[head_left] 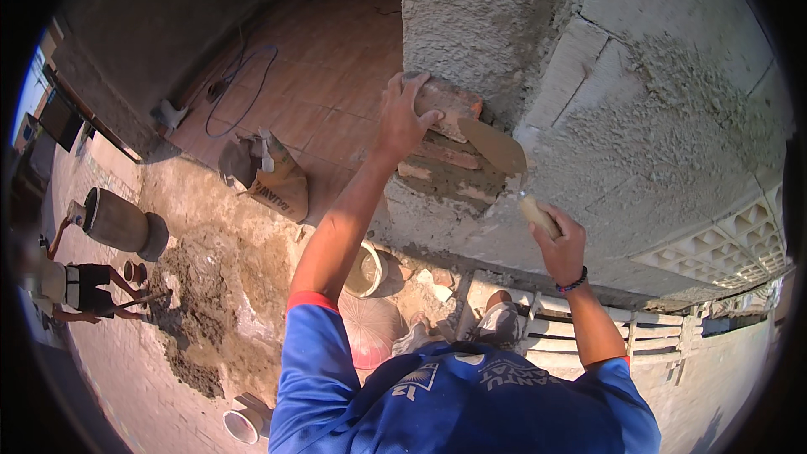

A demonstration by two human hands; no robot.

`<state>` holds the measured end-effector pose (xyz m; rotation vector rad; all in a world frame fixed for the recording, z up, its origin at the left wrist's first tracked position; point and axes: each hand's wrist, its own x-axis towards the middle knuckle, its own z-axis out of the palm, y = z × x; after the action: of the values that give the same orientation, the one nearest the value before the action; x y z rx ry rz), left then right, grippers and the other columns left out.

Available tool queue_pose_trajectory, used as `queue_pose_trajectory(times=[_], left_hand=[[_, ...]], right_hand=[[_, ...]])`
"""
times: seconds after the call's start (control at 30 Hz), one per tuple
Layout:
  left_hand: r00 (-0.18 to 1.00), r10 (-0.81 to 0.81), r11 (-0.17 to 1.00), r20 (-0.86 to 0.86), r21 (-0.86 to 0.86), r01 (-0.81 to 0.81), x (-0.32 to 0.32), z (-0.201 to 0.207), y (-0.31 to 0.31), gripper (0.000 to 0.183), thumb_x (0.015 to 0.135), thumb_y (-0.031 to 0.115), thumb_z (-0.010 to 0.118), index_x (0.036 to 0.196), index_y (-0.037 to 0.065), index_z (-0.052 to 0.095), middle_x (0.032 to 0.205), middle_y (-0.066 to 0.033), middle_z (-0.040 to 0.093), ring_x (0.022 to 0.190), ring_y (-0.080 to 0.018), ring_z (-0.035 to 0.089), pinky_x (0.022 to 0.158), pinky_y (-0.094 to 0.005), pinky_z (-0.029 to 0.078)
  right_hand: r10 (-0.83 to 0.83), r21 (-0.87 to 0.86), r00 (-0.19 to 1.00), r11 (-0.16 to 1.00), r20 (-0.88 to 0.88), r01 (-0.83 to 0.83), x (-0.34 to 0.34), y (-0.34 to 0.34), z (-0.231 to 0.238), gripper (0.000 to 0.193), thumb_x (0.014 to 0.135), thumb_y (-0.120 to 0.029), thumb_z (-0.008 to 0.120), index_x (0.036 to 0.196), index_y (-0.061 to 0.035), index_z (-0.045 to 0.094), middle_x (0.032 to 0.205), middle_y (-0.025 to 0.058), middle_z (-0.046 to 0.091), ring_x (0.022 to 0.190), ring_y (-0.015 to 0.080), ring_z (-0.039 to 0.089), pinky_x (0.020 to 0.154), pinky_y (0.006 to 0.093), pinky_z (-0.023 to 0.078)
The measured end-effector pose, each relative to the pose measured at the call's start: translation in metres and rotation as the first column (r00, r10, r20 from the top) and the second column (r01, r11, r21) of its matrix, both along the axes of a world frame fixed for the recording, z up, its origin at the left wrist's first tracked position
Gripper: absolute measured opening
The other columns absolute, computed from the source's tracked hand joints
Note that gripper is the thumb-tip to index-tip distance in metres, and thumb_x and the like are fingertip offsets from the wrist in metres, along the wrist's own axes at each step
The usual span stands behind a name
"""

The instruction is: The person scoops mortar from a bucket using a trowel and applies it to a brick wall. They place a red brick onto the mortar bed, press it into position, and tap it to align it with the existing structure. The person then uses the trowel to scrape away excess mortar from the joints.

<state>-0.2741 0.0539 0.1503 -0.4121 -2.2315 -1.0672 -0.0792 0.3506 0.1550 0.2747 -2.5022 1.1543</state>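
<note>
My left hand (pixel 402 118) is closed on the end of a reddish brick (pixel 454 105), its thumb on the near side. The brick lies on top of a short stack of bricks with grey mortar (pixel 450 178), against the foot of a rough cement pillar. In my right hand (pixel 561 244) is the wooden handle of a trowel (pixel 494 146). Its flat blade, coated in grey-brown mortar, is held against or just beside the right end of that brick; whether they touch I cannot tell.
Rough plastered wall (pixel 656 109) rises at the right. Below stand a pale bucket (pixel 366 271) and a reddish round object (pixel 370 329). A paper sack (pixel 267 181) sits at the tiled floor's edge. Far left, another person (pixel 84 286) works with a long-handled tool near a mortar heap (pixel 193 303).
</note>
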Motion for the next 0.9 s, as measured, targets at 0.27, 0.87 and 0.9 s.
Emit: queue_pose_trajectory(times=[0.27,0.87,0.9], left_hand=[[0.977,-0.188,0.965,0.095,0.202,0.166,-0.013,0.001,-0.030,0.062,0.083,0.004,0.072,0.141,0.008,0.052,0.134,-0.0203,0.055,0.116,-0.0326,0.059,0.096,-0.0391,0.049],[0.972,-0.169,0.833,-0.164,-0.551,0.052,0.003,0.033,-0.018,0.059,0.074,0.019,0.082,0.127,0.010,0.057,0.137,-0.0101,0.052,0.135,-0.0336,0.040,0.110,-0.0475,0.033],[0.970,-0.176,0.830,-0.167,-0.555,0.055,0.001,0.035,-0.016,0.055,0.075,0.020,0.081,0.124,0.009,0.057,0.137,-0.0101,0.052,0.134,-0.0332,0.040,0.110,-0.0470,0.033]], right_hand=[[-0.001,-0.008,0.999,1.000,-0.032,0.001,-0.007,-0.004,-0.003,0.036,0.082,-0.007,0.075,0.116,0.0016,0.067,0.094,0.0158,0.071,0.082,0.0183,0.068,0.076,0.0318,0.053],[0.033,0.143,0.996,0.990,-0.087,-0.021,-0.006,0.003,-0.004,0.037,0.080,-0.007,0.076,0.115,-0.0013,0.068,0.098,0.0197,0.071,0.087,0.0316,0.070,0.077,0.0366,0.054],[0.038,0.150,0.994,0.988,-0.101,-0.023,-0.007,0.005,-0.006,0.037,0.080,-0.007,0.076,0.115,-0.0014,0.068,0.097,0.0193,0.070,0.086,0.0319,0.070,0.076,0.0369,0.054]])
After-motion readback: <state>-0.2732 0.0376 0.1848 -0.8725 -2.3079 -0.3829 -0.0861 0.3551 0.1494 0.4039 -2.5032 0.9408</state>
